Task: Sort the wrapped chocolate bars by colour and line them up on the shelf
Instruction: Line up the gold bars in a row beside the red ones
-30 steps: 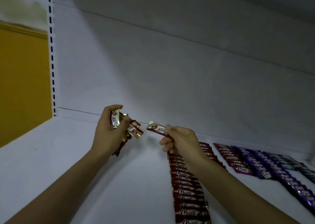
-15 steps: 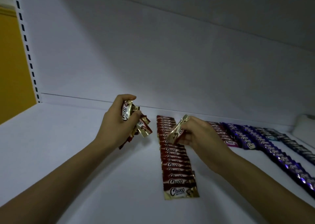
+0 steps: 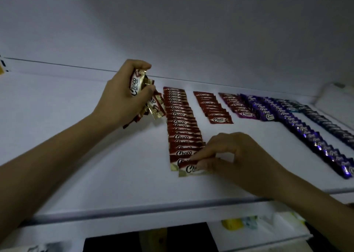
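Beyond our right hand (image 3: 239, 156), pinching a red bar (image 3: 188, 169), sorted rows (image 3: 182, 121) lie; our left hand (image 3: 120, 98) grips remaining bars (image 3: 156, 106)

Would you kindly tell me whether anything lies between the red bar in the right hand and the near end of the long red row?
Nothing visible does. The right hand pinches the red bar right at the near end of the long red row, overlapping its last bar.

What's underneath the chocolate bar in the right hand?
The bar overlaps the near end of the long red row; another bar's gold edge peeks out left. The right hand covers what lies under its right half.
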A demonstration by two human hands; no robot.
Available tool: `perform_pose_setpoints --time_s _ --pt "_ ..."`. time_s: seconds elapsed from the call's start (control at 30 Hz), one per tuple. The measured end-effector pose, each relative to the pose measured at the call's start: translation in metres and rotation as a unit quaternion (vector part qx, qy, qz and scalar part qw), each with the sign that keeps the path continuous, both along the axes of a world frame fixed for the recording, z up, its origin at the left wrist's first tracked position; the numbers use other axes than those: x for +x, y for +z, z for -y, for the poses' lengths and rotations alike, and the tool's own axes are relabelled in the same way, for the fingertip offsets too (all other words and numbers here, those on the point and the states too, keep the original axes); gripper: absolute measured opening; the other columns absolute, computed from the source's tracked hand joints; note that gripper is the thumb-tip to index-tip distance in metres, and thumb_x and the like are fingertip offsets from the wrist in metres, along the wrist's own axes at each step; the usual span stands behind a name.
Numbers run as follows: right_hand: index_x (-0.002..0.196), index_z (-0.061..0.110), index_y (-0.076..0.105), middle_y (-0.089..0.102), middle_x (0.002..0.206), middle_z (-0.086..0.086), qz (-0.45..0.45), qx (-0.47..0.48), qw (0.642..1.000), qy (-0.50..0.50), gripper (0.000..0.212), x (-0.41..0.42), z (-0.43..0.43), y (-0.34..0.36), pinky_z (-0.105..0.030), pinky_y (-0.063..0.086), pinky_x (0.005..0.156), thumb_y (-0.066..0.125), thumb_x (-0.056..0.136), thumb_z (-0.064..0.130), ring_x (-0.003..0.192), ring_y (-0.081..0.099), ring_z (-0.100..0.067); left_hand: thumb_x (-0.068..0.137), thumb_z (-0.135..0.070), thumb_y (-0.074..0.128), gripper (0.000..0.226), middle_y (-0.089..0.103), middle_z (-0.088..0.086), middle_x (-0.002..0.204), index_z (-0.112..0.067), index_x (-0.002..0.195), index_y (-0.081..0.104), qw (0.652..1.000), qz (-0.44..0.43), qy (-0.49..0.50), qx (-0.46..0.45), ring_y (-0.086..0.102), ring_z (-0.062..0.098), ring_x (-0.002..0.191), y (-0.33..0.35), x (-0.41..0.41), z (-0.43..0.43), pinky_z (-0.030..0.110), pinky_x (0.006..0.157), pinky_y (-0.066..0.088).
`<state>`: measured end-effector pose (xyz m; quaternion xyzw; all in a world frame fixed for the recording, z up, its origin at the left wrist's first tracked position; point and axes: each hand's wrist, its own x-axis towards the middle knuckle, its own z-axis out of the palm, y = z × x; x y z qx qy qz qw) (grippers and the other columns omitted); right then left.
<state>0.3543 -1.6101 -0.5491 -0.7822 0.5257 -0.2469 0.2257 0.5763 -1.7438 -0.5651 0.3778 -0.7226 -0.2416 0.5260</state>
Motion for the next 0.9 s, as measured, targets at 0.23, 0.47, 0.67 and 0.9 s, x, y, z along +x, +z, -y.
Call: perform_pose_setpoints --time_s 0.23,0.47,0.67,0.9 --pt "0.082 0.036 0.072 0.055 0.076 0.031 -0.108 -0.067 0.992 -0.003 0.021 0.009 0.004 -0.005 -0.009 0.024 0.087 0.062 0.074 0.052 0.092 0.05 0.008 0.092 -0.017 0.06 0.036 0.062 -0.01 0.09 -0.023 0.125 0.048 1.0 0.0 0.013 -0.003 0.064 -0.004 0.074 -0.002 0.002 0.002 0.009 0.056 0.049" --pt "0.076 0.034 0.064 0.049 0.078 0.028 -0.149 -0.088 0.985 -0.008 0.016 0.01 0.006 -0.009 0.0 0.014 0.085 0.059 0.077 0.048 0.096 0.044 0.004 0.092 -0.017 0.061 0.036 0.061 -0.011 0.09 -0.024 0.125 0.048 1.0 -0.006 0.013 -0.001 0.064 -0.006 0.076 -0.001 0.002 0.004 0.009 0.059 0.05" --pt "0.078 0.033 0.06 0.053 0.077 0.026 -0.116 -0.084 0.99 -0.007 0.017 0.009 0.006 -0.008 -0.006 0.023 0.084 0.058 0.079 0.049 0.089 0.049 0.003 0.092 -0.017 0.06 0.035 0.06 -0.011 0.088 -0.027 0.123 0.048 0.999 -0.029 0.009 0.01 0.064 -0.004 0.072 0.003 0.002 0.002 0.013 0.057 0.052" --pt "0.096 0.025 0.064 0.064 0.087 0.012 0.063 -0.046 0.997 -0.013 0.015 0.035 0.041 0.012 -0.012 0.048 0.072 0.067 0.085 0.035 0.083 0.06 -0.002 0.091 -0.016 0.061 0.036 0.063 -0.025 0.08 -0.027 0.123 0.05 0.996 -0.083 -0.04 0.012 0.067 0.004 0.069 0.008 0.001 -0.002 0.017 0.054 0.051"
